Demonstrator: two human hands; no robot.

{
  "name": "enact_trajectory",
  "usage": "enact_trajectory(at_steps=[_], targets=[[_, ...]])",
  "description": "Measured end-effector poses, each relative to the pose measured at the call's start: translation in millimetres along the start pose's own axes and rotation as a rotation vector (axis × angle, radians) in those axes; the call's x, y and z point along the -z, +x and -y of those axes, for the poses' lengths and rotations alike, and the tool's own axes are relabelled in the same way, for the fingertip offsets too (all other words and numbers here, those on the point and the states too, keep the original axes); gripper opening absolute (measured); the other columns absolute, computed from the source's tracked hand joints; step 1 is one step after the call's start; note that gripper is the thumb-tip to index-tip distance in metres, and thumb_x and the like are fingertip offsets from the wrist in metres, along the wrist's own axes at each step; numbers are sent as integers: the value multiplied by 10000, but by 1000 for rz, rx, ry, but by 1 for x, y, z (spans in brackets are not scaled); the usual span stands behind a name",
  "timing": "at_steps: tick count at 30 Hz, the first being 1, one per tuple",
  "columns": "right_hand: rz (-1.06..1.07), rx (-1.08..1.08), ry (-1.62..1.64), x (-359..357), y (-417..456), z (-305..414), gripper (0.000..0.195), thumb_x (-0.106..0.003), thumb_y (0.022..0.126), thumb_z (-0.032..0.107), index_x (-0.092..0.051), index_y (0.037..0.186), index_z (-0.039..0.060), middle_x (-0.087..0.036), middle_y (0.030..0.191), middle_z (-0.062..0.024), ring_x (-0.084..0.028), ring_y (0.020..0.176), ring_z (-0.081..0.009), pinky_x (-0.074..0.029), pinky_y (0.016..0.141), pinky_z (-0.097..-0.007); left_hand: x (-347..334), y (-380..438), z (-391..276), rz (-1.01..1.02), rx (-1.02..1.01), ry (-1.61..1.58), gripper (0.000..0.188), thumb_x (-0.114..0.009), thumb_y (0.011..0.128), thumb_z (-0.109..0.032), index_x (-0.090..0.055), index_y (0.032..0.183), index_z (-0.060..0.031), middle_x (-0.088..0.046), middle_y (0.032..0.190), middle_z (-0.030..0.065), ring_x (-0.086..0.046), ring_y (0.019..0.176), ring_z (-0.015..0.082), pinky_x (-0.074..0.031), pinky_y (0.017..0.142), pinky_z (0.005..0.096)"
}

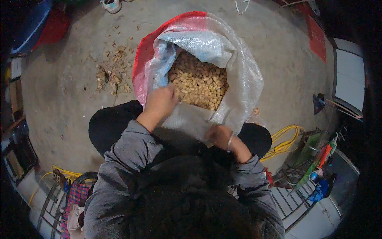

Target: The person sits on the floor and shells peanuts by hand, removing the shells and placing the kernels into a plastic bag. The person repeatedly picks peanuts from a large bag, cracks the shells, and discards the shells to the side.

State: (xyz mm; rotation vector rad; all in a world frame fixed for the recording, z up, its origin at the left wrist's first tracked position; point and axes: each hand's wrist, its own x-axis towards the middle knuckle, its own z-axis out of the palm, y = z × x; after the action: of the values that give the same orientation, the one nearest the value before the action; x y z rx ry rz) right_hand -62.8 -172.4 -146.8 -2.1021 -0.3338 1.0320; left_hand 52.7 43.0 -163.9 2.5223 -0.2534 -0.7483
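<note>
A woven plastic sack (244, 80), white with red and pink parts, stands open before me, its rim folded outward. Inside lie many small tan pieces (200, 86) that look like peanuts in the shell. At the sack's near left edge, my left hand (162, 98) has its fingers curled on the rim. My right hand (219, 136), blurred and wearing a bracelet, is curled at the near right edge of the folded plastic. Both hands seem to grip the sack's near rim.
Dry plant scraps (115, 73) litter the concrete floor on the left. A yellow hose or cable (283, 140) lies coiled at right, beside metal racks. A blue basin (32, 27) is at the upper left, and a shoe (112, 6) at the top.
</note>
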Motion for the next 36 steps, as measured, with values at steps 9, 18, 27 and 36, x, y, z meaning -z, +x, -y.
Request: enact_trajectory(at_steps=[9, 18, 27, 36], targets=[[-460, 29, 694, 2, 36, 5, 229, -450, 786, 208, -531, 914, 37, -537, 903, -81, -531, 809, -223, -433, 684, -330, -14, 0, -21, -95, -68, -588, 121, -569, 692, -80, -478, 751, -25, -514, 674, 74, -499, 594, 203, -408, 564, 269], [-392, -55, 1826, 19, 47, 21, 214, -488, 796, 197, -496, 934, 34, -545, 825, -55, -535, 719, -173, -443, 587, -291, -2, -30, -60, 12, -224, -750, 153, -535, 753, -134, -482, 863, -42, -474, 799, 51, -470, 630, 154, -395, 522, 243], [-446, 4, 1489, 49, 16, 82, 128, -490, 755, 50, -508, 879, 26, -478, 633, -17, -424, 510, -73, -320, 427, -199, 42, -53, -69, 371, 63, -2008, 81, -469, 810, -137, -473, 857, -71, -390, 656, -35, -329, 515, 48, -260, 431, 178], [-754, 202, 971, 46, -22, 133, 144, -541, 732, 18, -544, 875, 0, -522, 738, -11, -436, 554, -28, -336, 458, -154, 55, -96, -87, 314, -68, -1813, 90, -474, 810, -127, -496, 873, -66, -388, 659, -35, -326, 535, 55, -274, 448, 187]])
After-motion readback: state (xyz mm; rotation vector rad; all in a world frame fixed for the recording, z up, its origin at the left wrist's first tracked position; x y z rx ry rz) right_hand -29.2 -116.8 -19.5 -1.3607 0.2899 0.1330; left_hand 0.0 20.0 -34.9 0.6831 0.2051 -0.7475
